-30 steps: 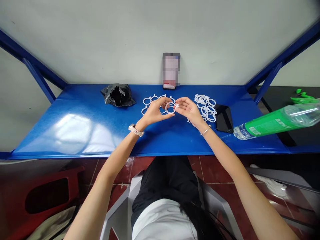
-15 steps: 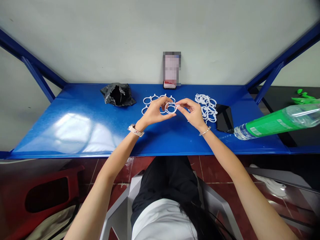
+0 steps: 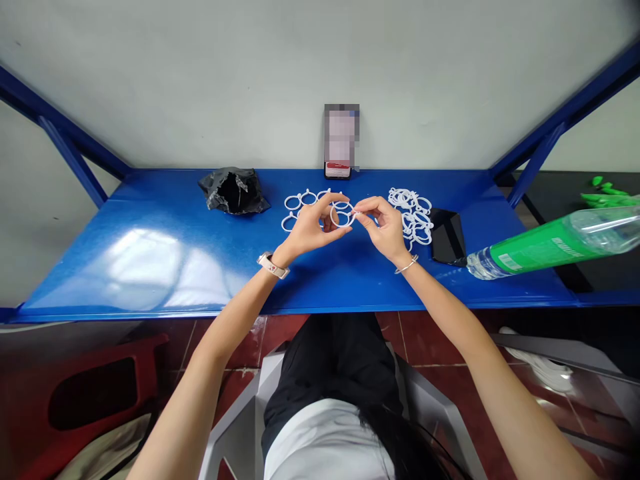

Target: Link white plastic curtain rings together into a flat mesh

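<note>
Between my two hands is a white plastic ring (image 3: 341,226) with a small tab on its side. My left hand (image 3: 311,230) is curved around the ring, holding it between thumb and index finger. My right hand (image 3: 385,228) pinches the ring's tab side with thumb and fingertips. Several similar white rings (image 3: 309,203) lie spread out behind and beside my left hand, some partly hidden by it. Just right of my right hand is a tangled pile of white rings (image 3: 407,199).
A blue table (image 3: 240,267) stands against a pale wall. An opened black plastic bag (image 3: 210,190) is at the back left, and a phone (image 3: 337,169) leans upright on the wall. At the right lie a black phone-like slab (image 3: 447,237) and a green-labelled bottle (image 3: 540,248).
Both hands stay nearly in place around the ring, with only slight finger movement. The whole view has shifted a little.
</note>
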Tool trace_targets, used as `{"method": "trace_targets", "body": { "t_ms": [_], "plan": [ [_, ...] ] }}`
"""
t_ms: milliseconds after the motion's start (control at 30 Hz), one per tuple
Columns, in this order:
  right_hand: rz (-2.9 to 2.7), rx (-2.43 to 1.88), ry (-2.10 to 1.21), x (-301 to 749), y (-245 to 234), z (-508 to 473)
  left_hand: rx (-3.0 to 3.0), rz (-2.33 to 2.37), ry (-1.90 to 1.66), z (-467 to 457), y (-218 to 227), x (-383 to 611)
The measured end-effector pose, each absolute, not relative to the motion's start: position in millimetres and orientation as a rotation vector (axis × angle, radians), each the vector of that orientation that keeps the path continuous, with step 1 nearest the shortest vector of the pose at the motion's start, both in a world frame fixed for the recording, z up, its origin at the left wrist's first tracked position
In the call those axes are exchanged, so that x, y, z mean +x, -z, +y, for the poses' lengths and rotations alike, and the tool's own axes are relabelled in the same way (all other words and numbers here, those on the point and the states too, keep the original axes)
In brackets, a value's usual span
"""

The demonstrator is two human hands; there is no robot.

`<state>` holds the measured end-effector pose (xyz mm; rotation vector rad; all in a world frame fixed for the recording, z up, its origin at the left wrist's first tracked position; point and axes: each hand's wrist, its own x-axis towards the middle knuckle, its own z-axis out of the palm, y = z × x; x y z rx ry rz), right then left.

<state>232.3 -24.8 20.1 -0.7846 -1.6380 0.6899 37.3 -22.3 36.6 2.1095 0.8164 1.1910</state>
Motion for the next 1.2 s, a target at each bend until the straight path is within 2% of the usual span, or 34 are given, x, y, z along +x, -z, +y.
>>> {"method": "trace_targets", "body": {
  "t_ms": [300, 867, 1200],
  "plan": [
    [-1.651, -0.768, -0.695, 231.4, -19.1, -24.5, 1.905, 0.745, -1.127, -26.1, -35.5, 43.5],
    [-1.672, -0.808, -0.708, 229.8, -22.6, -26.1, 1.925, 0.765, -1.097, -25.3, -34.2, 43.4],
    [-1.687, -0.839, -0.607, 229.9, -23.2, -27.5, 1.945, 0.801, -1.127, -26.5, -37.1, 43.0]
  ]
}}
